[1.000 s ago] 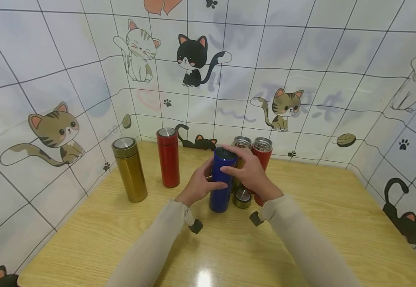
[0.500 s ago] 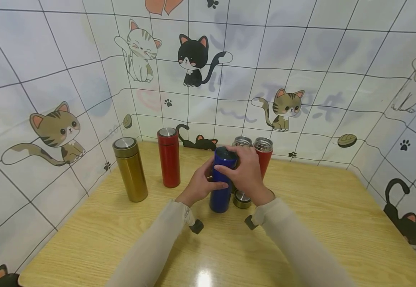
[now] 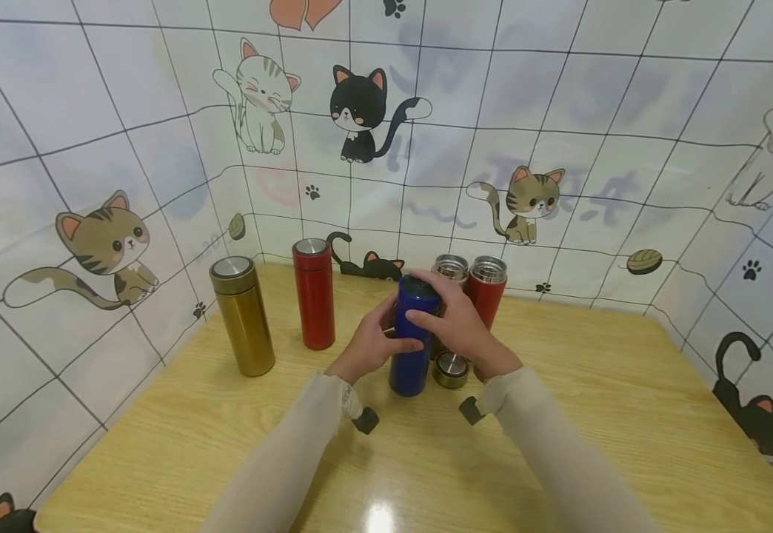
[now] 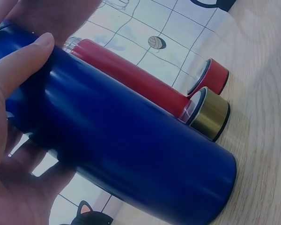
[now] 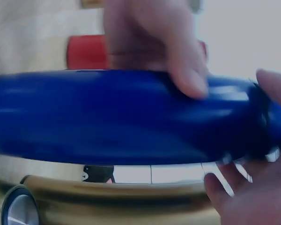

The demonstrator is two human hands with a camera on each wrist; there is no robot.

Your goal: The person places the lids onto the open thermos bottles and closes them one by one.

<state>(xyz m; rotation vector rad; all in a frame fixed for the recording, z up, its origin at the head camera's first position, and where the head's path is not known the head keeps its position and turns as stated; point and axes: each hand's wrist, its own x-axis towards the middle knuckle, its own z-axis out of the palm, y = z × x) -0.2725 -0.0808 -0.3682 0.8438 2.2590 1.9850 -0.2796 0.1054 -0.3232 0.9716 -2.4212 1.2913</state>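
Note:
A blue thermos flask (image 3: pixel 408 374) stands upright on the table, its top dark and shiny. My left hand (image 3: pixel 369 344) grips its body from the left, thumb across the front. Around the top, my right hand (image 3: pixel 456 318) holds the lid (image 3: pixel 418 289), with the thumb in front and the fingers over the far side. In the left wrist view the blue flask runs slantwise, with a gold lid (image 4: pixel 214 115) and a red lid (image 4: pixel 218 77) on the table beyond its base. The red lid is hidden behind my right wrist in the head view.
Close behind my right hand stand an open red flask (image 3: pixel 489 296) and an open gold flask (image 3: pixel 451 266), the latter mostly covered. To the left are a lidded red flask (image 3: pixel 315 303) and a lidded gold flask (image 3: pixel 243 326). A cat-patterned wall covering (image 3: pixel 373 200) borders the wooden table (image 3: pixel 593 414).
My right hand twists around the blue flask's lid, first turning inward, then swinging back outward. My left hand and the flask stay in place.

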